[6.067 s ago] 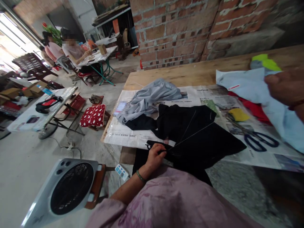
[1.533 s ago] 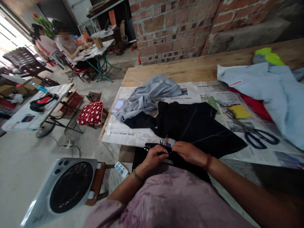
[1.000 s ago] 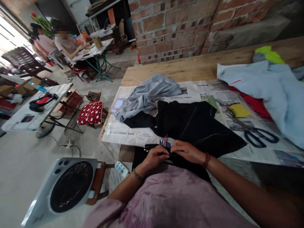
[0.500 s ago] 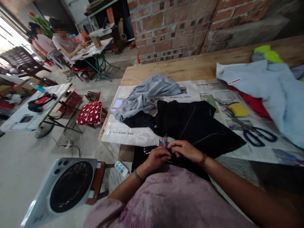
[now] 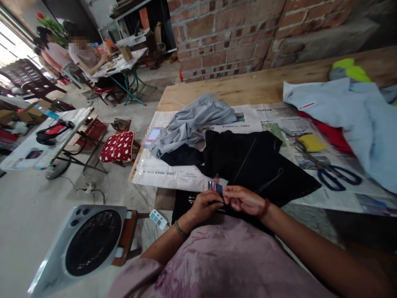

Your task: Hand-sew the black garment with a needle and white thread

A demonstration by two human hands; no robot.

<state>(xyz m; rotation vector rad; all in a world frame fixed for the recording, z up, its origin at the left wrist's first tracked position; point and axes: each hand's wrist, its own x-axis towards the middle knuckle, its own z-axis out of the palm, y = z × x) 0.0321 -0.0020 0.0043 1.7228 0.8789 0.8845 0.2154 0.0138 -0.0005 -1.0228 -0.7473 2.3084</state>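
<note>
Head view: left fingers (image 5: 213, 198) clamp black cloth (image 5: 243, 159) beside table edge (image 5: 166, 186), right fingers (image 5: 232, 192) pinched together.

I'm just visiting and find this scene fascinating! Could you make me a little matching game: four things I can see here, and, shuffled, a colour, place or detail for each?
Match them:
1. Left hand
2. Scissors
3. Stool cushion
4. Black cloth

A. Red with white shapes
B. Pale lines across it, partly on newspaper
C. Green bracelet at its wrist
D. Dark-blue-handled

Pairs: 1-C, 2-D, 3-A, 4-B.
</note>
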